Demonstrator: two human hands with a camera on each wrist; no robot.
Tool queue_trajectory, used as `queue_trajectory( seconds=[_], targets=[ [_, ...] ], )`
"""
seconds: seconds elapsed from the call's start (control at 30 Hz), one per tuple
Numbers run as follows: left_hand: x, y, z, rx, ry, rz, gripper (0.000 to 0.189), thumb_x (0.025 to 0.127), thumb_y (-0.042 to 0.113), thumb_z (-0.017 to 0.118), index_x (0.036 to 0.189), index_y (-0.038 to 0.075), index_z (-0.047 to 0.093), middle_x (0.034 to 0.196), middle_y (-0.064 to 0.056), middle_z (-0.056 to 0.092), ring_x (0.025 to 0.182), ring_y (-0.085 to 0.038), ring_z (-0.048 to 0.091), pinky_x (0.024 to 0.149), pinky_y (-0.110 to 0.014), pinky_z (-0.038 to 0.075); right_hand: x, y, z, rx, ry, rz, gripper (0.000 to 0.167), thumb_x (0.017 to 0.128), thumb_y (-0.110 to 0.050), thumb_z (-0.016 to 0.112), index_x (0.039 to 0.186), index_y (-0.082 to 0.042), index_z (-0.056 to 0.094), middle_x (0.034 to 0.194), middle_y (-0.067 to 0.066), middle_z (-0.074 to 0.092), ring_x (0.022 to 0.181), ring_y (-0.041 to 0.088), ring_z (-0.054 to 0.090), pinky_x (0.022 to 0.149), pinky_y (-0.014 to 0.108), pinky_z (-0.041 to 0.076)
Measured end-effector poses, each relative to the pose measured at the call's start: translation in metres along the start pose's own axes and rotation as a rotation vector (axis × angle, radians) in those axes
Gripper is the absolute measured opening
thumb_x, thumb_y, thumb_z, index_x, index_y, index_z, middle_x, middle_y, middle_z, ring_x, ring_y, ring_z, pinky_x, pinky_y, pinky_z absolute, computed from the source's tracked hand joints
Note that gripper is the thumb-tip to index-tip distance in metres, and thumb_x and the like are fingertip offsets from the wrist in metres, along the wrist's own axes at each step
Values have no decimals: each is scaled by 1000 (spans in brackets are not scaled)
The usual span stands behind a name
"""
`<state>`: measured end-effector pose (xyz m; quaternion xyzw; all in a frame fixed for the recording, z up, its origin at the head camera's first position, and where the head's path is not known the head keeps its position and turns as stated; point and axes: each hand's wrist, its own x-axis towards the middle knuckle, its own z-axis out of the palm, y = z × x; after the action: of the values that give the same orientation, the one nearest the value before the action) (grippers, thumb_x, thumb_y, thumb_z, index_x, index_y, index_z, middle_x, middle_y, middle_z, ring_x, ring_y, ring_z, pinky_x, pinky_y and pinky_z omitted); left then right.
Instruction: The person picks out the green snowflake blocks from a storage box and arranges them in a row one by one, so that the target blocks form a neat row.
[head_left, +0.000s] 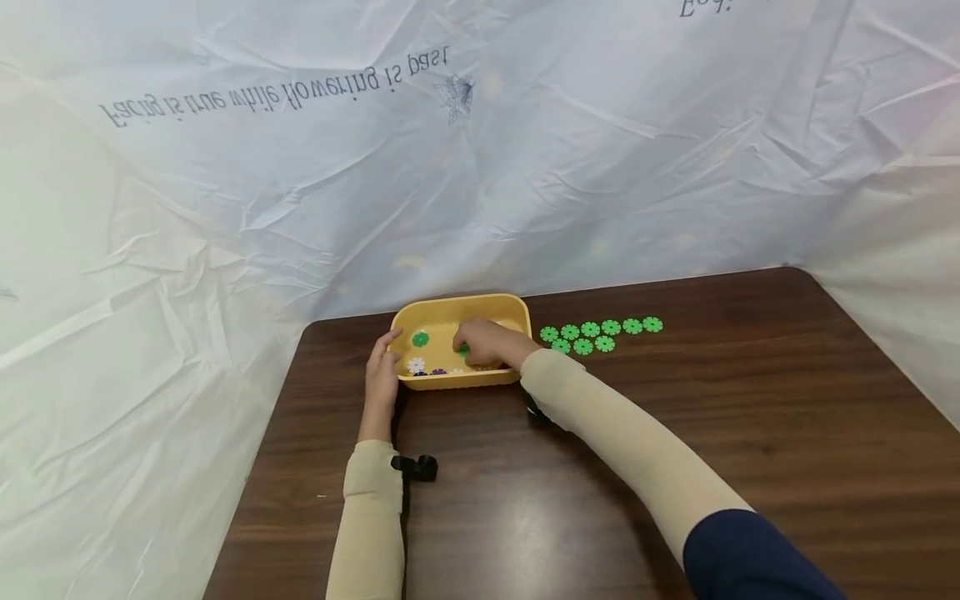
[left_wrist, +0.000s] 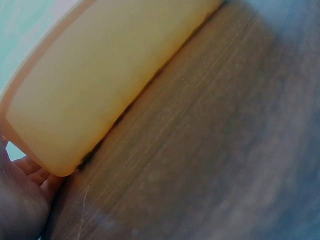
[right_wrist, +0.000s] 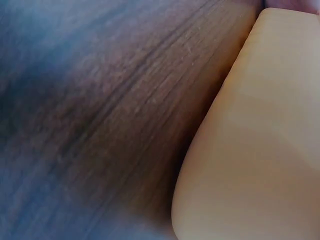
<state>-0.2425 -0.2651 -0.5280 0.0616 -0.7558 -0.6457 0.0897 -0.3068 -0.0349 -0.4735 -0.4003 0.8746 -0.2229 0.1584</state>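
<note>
A yellow plastic basket [head_left: 457, 382] stands near the table's far edge. At its left end my left hand [head_left: 381, 375] holds the rim; the left wrist view shows fingers [left_wrist: 37, 175] against the basket's end wall. My right hand [head_left: 491, 342] reaches inside over the near right rim, its fingers bent down around a green snowflake disc [head_left: 464, 351], only partly visible. Another green disc [head_left: 420, 339] lies in the basket's left half, a white disc [head_left: 416, 365] below it. Purple discs [head_left: 438, 372] lie along the near wall, partly hidden by the rim. The right wrist view shows only the basket's outer wall [right_wrist: 255, 135].
Right of the basket, several bright green snowflake discs [head_left: 590, 330] lie flat in two rows on the dark wooden table [head_left: 675, 433]. A pale printed cloth [head_left: 480, 183] hangs behind the table. Black straps with a small device [head_left: 424, 467] sit at the left wrist.
</note>
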Motion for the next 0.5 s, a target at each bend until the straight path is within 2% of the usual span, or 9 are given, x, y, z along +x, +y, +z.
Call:
queue_trajectory(
  seconds=[0.07, 0.13, 0.17, 0.2, 0.23, 0.27, 0.3, 0.37, 0.5],
  targets=[
    [0, 1, -1, -6, -4, -4, 50, 102, 9, 41, 149, 13, 59, 164, -10, 42, 143, -31, 41, 114, -49, 31, 0, -1, 0, 18, 1, 22, 41, 90, 15, 58, 73, -13, 34, 70, -6, 20, 60, 13, 19, 64, 31, 27],
    [1, 2, -2, -4, -8, -6, 50, 103, 9, 41, 149, 14, 59, 164, -9, 42, 143, -31, 41, 114, -49, 31, 1, -2, 0, 41, 7, 36, 39, 89, 15, 58, 74, -12, 34, 71, -4, 22, 62, 15, 19, 65, 33, 27],
    [1, 2, -2, -4, -9, -8, 50, 103, 9, 41, 149, 13, 59, 164, -9, 42, 143, -30, 40, 114, -49, 31, 0, -2, 0, 48, 17, 50, 32, 90, 14, 59, 74, -9, 44, 71, -3, 35, 63, 14, 26, 65, 32, 31],
    [1, 2, -2, -4, -8, -9, 50, 103, 10, 41, 149, 14, 59, 164, -9, 42, 143, -30, 40, 114, -49, 31, 0, -3, 0, 60, 24, 66, 22, 91, 12, 60, 79, -7, 56, 77, 0, 51, 65, 14, 36, 67, 31, 37],
    [2, 2, -2, -5, -7, -8, 50, 103, 10, 41, 149, 14, 59, 164, -9, 42, 143, -30, 41, 113, -48, 31, -1, -4, 1, 71, 32, 81, 14, 92, 10, 61, 90, -4, 66, 91, 5, 64, 71, 15, 46, 72, 31, 44],
    [2, 2, -2, -6, -7, -8, 50, 103, 10, 41, 149, 14, 59, 163, -9, 43, 142, -30, 42, 113, -48, 31, -1, -5, 1, 80, 37, 93, 18, 93, 8, 63, 106, -1, 71, 106, 9, 69, 80, 17, 53, 77, 33, 48],
    [2, 2, -2, -7, -8, -7, 50, 103, 10, 41, 149, 14, 59, 163, -9, 43, 141, -31, 42, 113, -49, 32, -1, -6, 1, 84, 41, 101, 20, 93, 6, 63, 111, 0, 70, 107, 10, 68, 85, 20, 56, 79, 34, 50],
    [3, 2, -2, -3, -10, -9, 50, 103, 11, 41, 149, 15, 59, 163, -8, 43, 140, -31, 42, 113, -49, 32, -3, -7, 0, 84, 53, 127, 44, 95, 1, 67, 139, 0, 63, 142, 18, 61, 109, 25, 60, 93, 39, 52],
    [3, 1, -2, 11, -15, -20, 50, 103, 13, 41, 150, 17, 59, 164, -7, 42, 142, -30, 41, 114, -50, 31, -7, -7, -4, 96, 56, 130, 46, 95, 1, 65, 141, 1, 60, 142, 17, 60, 98, 26, 58, 81, 37, 50]
  ],
)
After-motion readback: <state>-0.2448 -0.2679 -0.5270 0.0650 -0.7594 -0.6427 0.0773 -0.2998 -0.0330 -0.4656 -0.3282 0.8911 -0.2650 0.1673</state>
